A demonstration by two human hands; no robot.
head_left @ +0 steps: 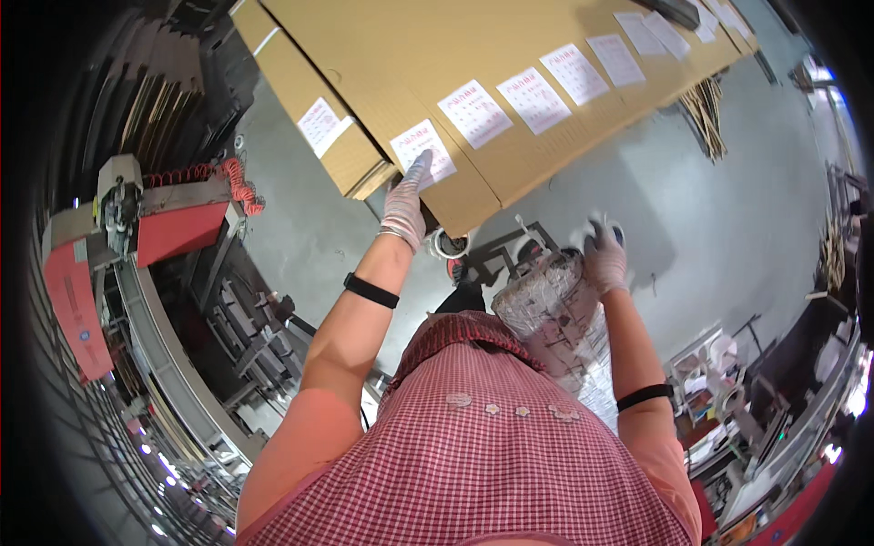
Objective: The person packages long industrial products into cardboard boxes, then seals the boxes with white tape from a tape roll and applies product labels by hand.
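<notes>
My left hand [406, 211], in a pale glove, reaches to the near left corner of a large brown cardboard stack [364, 55]. One finger lies stretched over a white paper label with red print [421, 146], while the others sit by the cardboard's edge, partly hidden. Several similar labels [533, 100] run in a row along the near edge. My right hand [604, 259], also gloved with dark fingertips, hovers low at the right, away from the cardboard. Its fingers look apart and seem to hold nothing. Beside it is a bulky thing in clear plastic wrap [546, 305].
A dark bar-shaped object [672, 11] rests on the cardboard's far right. At the left stands a red and grey machine [182, 232] with a coiled red hose [241, 187]. Thin wooden strips [704, 118] lie beyond the stack. A white round container [450, 244] is below the corner.
</notes>
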